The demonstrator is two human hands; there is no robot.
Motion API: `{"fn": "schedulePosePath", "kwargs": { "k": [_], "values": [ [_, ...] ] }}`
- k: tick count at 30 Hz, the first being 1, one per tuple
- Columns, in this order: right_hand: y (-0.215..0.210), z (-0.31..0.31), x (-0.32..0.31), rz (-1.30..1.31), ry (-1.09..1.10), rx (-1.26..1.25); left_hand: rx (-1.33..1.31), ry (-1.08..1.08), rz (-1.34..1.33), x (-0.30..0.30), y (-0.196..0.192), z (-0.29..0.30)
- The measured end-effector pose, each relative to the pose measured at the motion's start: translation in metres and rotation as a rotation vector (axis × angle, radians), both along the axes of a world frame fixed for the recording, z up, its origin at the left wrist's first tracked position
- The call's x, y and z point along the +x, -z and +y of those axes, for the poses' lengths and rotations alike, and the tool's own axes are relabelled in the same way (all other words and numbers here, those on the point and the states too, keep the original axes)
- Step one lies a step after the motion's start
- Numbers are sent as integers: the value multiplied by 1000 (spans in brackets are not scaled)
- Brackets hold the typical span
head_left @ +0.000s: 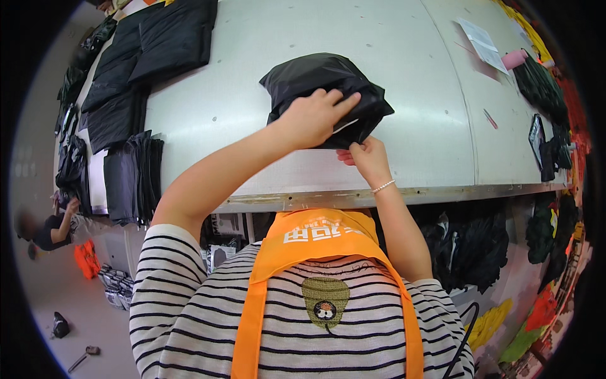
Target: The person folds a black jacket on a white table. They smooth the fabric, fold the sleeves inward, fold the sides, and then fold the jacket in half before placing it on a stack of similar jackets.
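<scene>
A black plastic bag (315, 74), plump and shiny, lies on the pale worktable in front of me. My left hand (314, 117) rests on the bag's near side with its fingers stretched out and spread. At the bag's near right corner, my right hand (369, 158) pinches the edge between thumb and fingers, some fingertips showing below it. A thin white strip shows along the bag between my two hands. What is inside the bag is hidden.
Stacks of flat black packages (170, 44) and a bundle of folded black bags (131, 177) line the left side. On the right lie a white paper (483, 44), a pink spool (514, 59), a small red tool (490, 119) and a phone-like device (537, 140). Another person (60, 227) is at far left.
</scene>
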State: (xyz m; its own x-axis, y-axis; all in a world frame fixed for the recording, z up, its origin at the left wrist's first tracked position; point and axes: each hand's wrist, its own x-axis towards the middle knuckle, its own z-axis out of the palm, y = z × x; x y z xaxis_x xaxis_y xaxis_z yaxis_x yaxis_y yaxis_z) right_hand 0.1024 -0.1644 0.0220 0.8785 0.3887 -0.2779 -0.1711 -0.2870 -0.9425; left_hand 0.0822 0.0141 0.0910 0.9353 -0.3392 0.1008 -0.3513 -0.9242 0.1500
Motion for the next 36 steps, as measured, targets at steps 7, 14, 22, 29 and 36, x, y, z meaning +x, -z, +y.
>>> {"fn": "schedulePosePath", "kwargs": {
  "k": [7,14,22,29,36],
  "values": [
    [12,-1,13,-1170,-132,-451,-59,-4,-26,19,10,-14],
    [33,-2,31,-990,-477,-895,77,47,61,23,30,-21],
    [16,-56,73,-1230,-572,-962,292,183,206,52,61,-54],
    [-13,-74,94,-1448,-669,-816,370,334,458,70,47,-65],
    [20,-49,38,-699,-995,-741,150,192,422,90,70,-62]
  ]
}}
